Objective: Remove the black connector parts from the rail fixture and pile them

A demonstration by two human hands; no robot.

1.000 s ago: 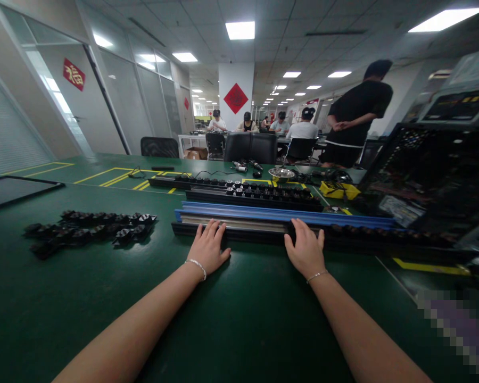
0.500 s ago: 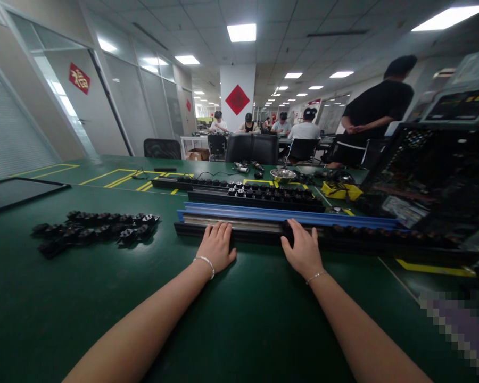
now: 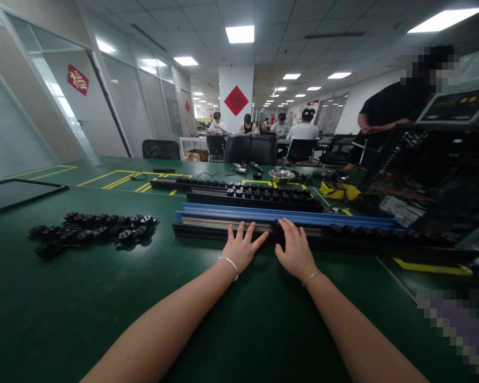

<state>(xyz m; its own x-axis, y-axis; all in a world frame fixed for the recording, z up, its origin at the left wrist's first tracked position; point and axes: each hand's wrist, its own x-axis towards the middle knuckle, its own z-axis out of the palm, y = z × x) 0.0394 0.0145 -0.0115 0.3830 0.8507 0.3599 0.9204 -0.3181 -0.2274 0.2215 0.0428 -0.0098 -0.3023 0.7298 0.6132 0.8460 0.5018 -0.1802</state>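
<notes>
In front of me lies a long black rail (image 3: 207, 230) with a pale metal strip along its channel. My left hand (image 3: 241, 247) has its fingers spread, their tips at the rail's channel, holding nothing. To its right, my right hand (image 3: 297, 252) curls over a small black part (image 3: 277, 225) on the rail, largely hidden by the fingers. A row of dark parts (image 3: 367, 232) fills the rail further right. Directly behind runs a blue rail (image 3: 239, 210).
Loose black parts (image 3: 91, 229) lie in rows at left, near a black-framed panel (image 3: 24, 192). Behind the blue rail are other loaded black rails (image 3: 255, 198), a metal bowl (image 3: 281, 174) and a yellow bin (image 3: 339, 190). A person (image 3: 395, 106) stands beyond the dark equipment (image 3: 435, 175) at right.
My left hand has moved right along the rail and spread its fingers. My right hand has shifted slightly left with the black part. The standing person has moved right.
</notes>
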